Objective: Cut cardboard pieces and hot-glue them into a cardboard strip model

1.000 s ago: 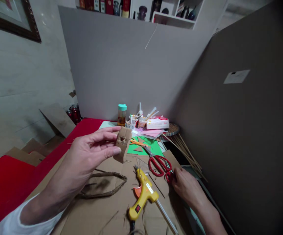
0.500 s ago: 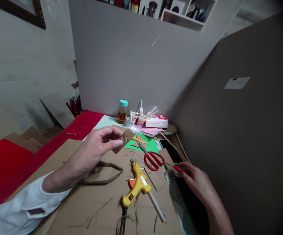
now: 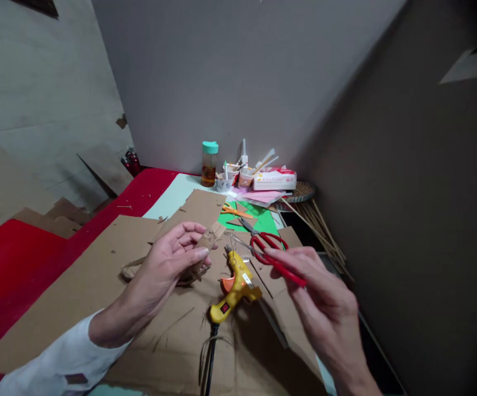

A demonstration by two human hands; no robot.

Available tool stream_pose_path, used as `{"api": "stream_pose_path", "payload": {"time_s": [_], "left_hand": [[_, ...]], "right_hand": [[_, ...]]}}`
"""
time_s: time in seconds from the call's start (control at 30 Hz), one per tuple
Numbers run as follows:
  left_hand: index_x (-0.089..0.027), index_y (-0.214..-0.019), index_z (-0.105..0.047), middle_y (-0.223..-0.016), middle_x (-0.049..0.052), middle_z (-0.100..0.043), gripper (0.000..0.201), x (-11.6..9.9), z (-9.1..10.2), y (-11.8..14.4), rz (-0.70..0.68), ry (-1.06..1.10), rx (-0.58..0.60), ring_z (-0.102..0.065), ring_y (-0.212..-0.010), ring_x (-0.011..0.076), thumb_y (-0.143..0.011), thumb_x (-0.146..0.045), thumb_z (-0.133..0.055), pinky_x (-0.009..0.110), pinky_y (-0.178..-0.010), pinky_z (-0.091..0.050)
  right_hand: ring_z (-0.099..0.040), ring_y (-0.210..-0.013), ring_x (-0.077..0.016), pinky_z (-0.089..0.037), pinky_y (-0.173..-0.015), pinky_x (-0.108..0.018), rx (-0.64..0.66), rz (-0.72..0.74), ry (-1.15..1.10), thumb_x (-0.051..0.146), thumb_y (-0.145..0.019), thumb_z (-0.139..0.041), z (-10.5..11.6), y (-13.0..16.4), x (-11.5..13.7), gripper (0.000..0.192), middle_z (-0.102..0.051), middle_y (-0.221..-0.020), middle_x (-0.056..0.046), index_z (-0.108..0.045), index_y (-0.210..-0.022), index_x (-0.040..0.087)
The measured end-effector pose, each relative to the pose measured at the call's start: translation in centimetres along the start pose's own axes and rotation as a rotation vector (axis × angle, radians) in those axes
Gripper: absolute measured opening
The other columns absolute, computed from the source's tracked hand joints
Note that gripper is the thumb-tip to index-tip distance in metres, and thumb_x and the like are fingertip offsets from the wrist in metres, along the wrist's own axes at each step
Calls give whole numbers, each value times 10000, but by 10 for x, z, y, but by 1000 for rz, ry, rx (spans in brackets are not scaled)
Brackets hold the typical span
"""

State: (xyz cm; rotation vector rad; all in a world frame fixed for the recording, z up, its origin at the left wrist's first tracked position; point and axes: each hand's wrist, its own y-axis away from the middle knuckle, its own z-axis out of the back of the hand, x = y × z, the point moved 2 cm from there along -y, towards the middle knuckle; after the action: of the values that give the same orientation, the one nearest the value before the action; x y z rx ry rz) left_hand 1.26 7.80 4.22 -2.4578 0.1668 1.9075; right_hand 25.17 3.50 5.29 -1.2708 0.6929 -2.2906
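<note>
Nearest to me I count two hands over the big sheet of brown cardboard [image 3: 98,275] that covers the work surface. My right hand [image 3: 324,302] is pinched shut on one thin red stick-like tool [image 3: 285,269], which runs up and left from the fingertips; I cannot tell exactly what the tool is. My left hand [image 3: 168,264], coming out of a white sleeve [image 3: 52,366], grips one small cardboard piece [image 3: 208,241] between thumb and fingers, holding it just above the sheet. Between the two grips lies one yellow glue gun [image 3: 235,286], nozzle pointing away from me, its black cord [image 3: 210,363] trailing back toward me. Under and just beyond the left hand's grip I see one loop of twisted brown fibre [image 3: 139,267] lying on the cardboard. Just past the red tool's tip sits one pair of red-handled scissors [image 3: 265,242], and a little farther one pair of orange-handled scissors [image 3: 236,212] on a green paper sheet [image 3: 263,220]. To the right of those, a bundle of thin bamboo sticks [image 3: 321,228] fans out; too many to count. Farthest from both grips, against the grey board, stand one bottle with a teal cap [image 3: 209,163], two small paper cups [image 3: 238,177] holding sticks, and one white and red box [image 3: 274,179].
</note>
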Motion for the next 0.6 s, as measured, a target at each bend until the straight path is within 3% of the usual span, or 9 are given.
{"api": "stream_pose_path", "payload": {"time_s": [0.1,0.2,0.37,0.47,0.6], "left_hand": [[-197,-1052,-663,-895,-36,-703,377,4,-6,4,28,47,-30,-705,-701,89,-736,-220,-867,171,-674,-564],[-177,-1018,-684,-872,-21,-735,351,7,-7,5,35,67,-67,-716,-701,97,-730,-212,-883,176,-691,-583],[-188,-1017,-698,-900,4,-777,304,13,-4,6,9,18,-84,-714,-719,100,-765,-209,-867,173,-693,-591],[-184,-991,-705,-900,19,-788,287,15,-6,7,9,28,-91,-713,-717,106,-756,-209,-868,172,-673,-593],[-186,-947,-711,-819,-7,-781,285,17,-8,7,6,34,-132,-710,-656,103,-720,-186,-882,166,-624,-597]], "right_hand": [[-556,-881,-238,-490,-800,-405,70,199,181,25,-940,-489,-19,1,14,452,-664,-850,-72,-707,-1297,195],[-524,-899,-255,-461,-825,-444,154,245,284,9,-915,-478,-25,4,15,468,-669,-869,-95,-694,-1308,141],[-520,-794,-223,-437,-744,-393,244,185,195,50,-941,-464,-29,4,18,411,-654,-814,-49,-696,-1256,177],[-576,-802,-206,-456,-842,-413,256,128,131,77,-964,-473,-31,8,20,371,-682,-846,-16,-648,-1260,216],[-641,-1127,-271,-488,-935,-429,362,-33,175,342,-1024,-550,-36,15,15,379,-720,-1246,-37,-511,-1397,289]]}}
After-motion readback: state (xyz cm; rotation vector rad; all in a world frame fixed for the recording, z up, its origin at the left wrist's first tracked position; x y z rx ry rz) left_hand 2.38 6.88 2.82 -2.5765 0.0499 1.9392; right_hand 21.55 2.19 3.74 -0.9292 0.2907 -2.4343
